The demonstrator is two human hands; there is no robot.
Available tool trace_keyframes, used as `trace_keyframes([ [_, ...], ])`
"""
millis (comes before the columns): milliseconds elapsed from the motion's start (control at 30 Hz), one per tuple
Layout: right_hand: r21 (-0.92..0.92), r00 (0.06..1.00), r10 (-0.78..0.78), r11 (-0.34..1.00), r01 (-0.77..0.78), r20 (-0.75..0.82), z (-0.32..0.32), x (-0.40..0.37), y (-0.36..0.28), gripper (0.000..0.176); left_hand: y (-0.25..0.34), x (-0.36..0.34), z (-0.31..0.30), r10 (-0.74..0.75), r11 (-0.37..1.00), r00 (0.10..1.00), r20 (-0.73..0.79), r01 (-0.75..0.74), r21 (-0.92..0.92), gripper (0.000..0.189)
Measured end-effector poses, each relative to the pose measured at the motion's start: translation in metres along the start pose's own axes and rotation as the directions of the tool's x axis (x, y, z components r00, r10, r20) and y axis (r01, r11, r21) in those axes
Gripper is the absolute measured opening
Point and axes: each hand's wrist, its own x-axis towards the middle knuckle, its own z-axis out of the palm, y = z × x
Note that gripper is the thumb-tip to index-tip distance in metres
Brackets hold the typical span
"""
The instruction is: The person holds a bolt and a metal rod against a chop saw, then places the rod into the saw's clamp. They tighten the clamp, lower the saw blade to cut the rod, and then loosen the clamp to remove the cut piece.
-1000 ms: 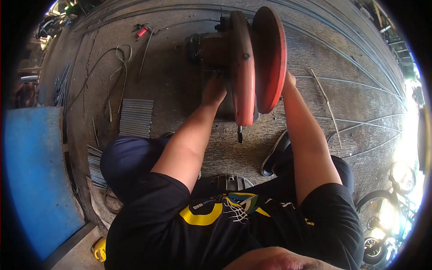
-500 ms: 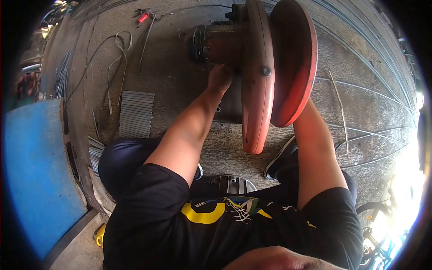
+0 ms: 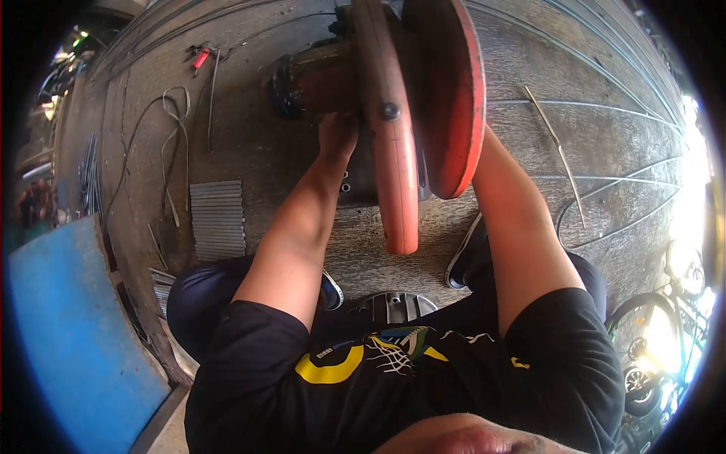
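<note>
A cut-off saw with a long red handle arm (image 3: 397, 181), a dark motor (image 3: 321, 79) and a round red blade guard (image 3: 470, 113) stands on the wooden floor before me. My left hand (image 3: 338, 136) is just below the motor, left of the handle arm. It looks closed, with its fingers in shadow, and what they grip is hidden. My right forearm (image 3: 518, 197) reaches up behind the blade guard, which covers the right hand. Part of the saw's metal base (image 3: 359, 181) shows beside my left wrist.
A neat row of short cut metal rods (image 3: 218, 218) lies at left, near a looped strap (image 3: 175, 129) and a red-handled tool (image 3: 201, 59). Long rods (image 3: 605, 106) cross the right side. A blue panel (image 3: 83, 333) stands at lower left, a bicycle (image 3: 650, 333) at lower right.
The camera view has shifted, so the saw and both arms appear farther left and slightly higher. My left hand stays beneath the motor and the right arm still reaches behind the guard.
</note>
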Motion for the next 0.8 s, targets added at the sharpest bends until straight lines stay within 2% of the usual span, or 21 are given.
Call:
trace_keyframes([
  [33,0.014,1.000,-0.001,1.000,0.002,-0.002,-0.003,0.002,0.002,0.009,-0.008,0.003,0.003,0.047,0.999,0.999,-0.002,-0.046,0.020,0.036],
  [100,-0.087,1.000,-0.008,0.996,0.008,0.004,-0.010,0.004,0.003,0.008,-0.007,0.003,0.002,0.098,0.994,0.995,0.009,-0.098,0.039,0.036],
  [133,-0.155,1.000,-0.009,0.988,0.011,0.013,-0.009,-0.003,0.000,0.008,0.003,0.000,-0.005,0.014,0.999,0.999,0.044,-0.016,0.040,0.035],
  [167,-0.086,0.998,-0.005,0.996,0.000,-0.062,-0.006,-0.011,-0.002,0.008,0.008,-0.002,-0.010,-0.071,0.997,0.995,0.076,0.067,0.046,0.035],
  [200,-0.081,0.998,-0.003,0.997,-0.003,-0.068,-0.005,-0.019,-0.007,0.008,0.003,0.000,-0.007,-0.067,0.997,0.994,0.083,0.063,0.048,0.035],
  [267,-0.139,0.990,0.020,0.990,-0.039,-0.139,-0.004,-0.028,-0.012,0.009,0.001,0.001,-0.006,0.058,0.995,0.997,0.055,-0.062,0.077,0.033],
  [300,-0.113,0.992,0.005,0.993,-0.019,-0.124,-0.003,-0.029,-0.011,0.010,0.006,-0.002,-0.009,0.061,0.995,0.997,0.057,-0.065,0.078,0.033],
  [367,-0.151,0.994,0.029,0.988,-0.046,-0.109,-0.004,-0.030,-0.015,0.010,0.018,-0.011,-0.016,-0.052,0.994,0.998,0.045,0.056,-0.095,0.032],
  [400,-0.192,0.994,0.054,0.979,-0.071,-0.092,-0.006,-0.031,-0.017,0.011,0.011,-0.008,-0.012,-0.050,0.994,0.998,0.047,0.055,-0.096,0.032],
  [467,-0.146,0.995,0.042,0.988,-0.055,-0.091,-0.006,-0.027,-0.012,0.015,-0.015,0.005,0.001,0.130,0.973,0.987,0.093,-0.146,0.181,0.033],
  [533,-0.098,0.996,0.031,0.994,-0.040,-0.089,-0.004,-0.024,-0.011,0.018,-0.026,0.011,0.007,0.164,0.962,0.983,0.081,-0.178,0.205,0.032],
  [600,-0.483,0.967,-0.070,0.873,-0.059,-0.245,-0.004,-0.024,-0.015,0.027,-0.024,0.010,0.008,0.199,0.950,0.977,0.073,-0.211,0.229,0.031],
  [633,-0.482,0.966,-0.069,0.874,-0.063,-0.251,-0.003,-0.021,-0.021,0.027,-0.023,0.007,0.010,0.158,0.975,0.987,0.004,-0.157,0.154,0.030],
  [667,-0.651,0.923,-0.265,0.759,0.020,-0.280,0.000,-0.014,-0.028,0.029,-0.022,0.004,0.011,0.110,0.992,0.992,-0.059,-0.106,0.075,0.029],
  [700,-0.728,0.892,-0.357,0.684,0.047,-0.278,0.002,-0.013,-0.038,0.031,-0.027,0.008,0.013,0.110,0.992,0.993,-0.049,-0.106,0.074,0.029],
  [733,-0.798,0.853,-0.446,0.600,0.058,-0.273,0.004,-0.013,-0.048,0.032,-0.033,0.019,0.011,0.138,0.934,0.979,0.152,-0.180,0.309,0.027],
  [767,-0.587,0.881,-0.470,0.729,0.353,-0.054,0.013,-0.023,-0.072,0.027,-0.042,0.026,0.014,0.120,0.883,0.959,0.256,-0.222,0.414,0.026],
  [800,-0.330,0.858,-0.493,0.794,0.510,0.142,0.023,-0.049,-0.104,0.029,-0.051,0.032,0.017,0.101,0.818,0.928,0.358,-0.282,0.501,0.025],
])
